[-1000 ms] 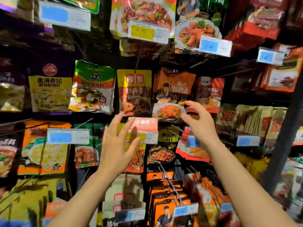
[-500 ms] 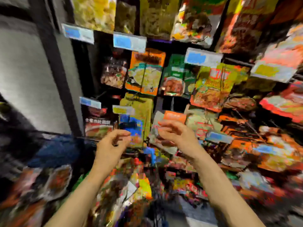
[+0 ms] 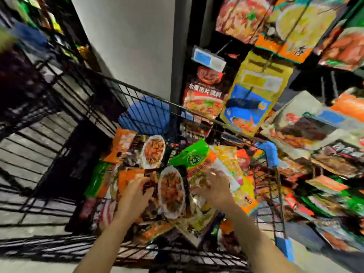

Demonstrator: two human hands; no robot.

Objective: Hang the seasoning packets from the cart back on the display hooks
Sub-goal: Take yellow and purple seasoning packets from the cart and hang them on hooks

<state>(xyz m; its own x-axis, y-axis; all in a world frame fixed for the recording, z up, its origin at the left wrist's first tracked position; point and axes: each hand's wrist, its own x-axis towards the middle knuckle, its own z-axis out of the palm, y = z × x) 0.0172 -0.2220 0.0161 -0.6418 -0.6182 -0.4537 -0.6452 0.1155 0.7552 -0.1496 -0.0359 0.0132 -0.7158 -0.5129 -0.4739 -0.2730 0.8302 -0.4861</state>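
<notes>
A black wire cart [image 3: 126, 88] holds a heap of seasoning packets. Among them are a green-topped packet [image 3: 192, 155], an orange one [image 3: 123, 142] and one printed with a plate of food [image 3: 171, 191]. My left hand [image 3: 135, 196] is low in the cart, its fingers lying on the orange and dark packets. My right hand [image 3: 215, 186], blurred by motion, hovers with spread fingers over the green-topped packet. Neither hand visibly grips anything. The display hooks with hanging packets [image 3: 256, 91] rise at the right.
A white pillar [image 3: 128, 36] stands behind the cart. A blue plastic panel [image 3: 145, 117] sits at the cart's far end and a blue corner guard [image 3: 269, 154] on its right rim. A price tag [image 3: 208, 59] juts from a hook. More packets crowd the right side.
My view has swung from the display down and left into the cart. Both hands have dropped from the hooks to the packets in the cart.
</notes>
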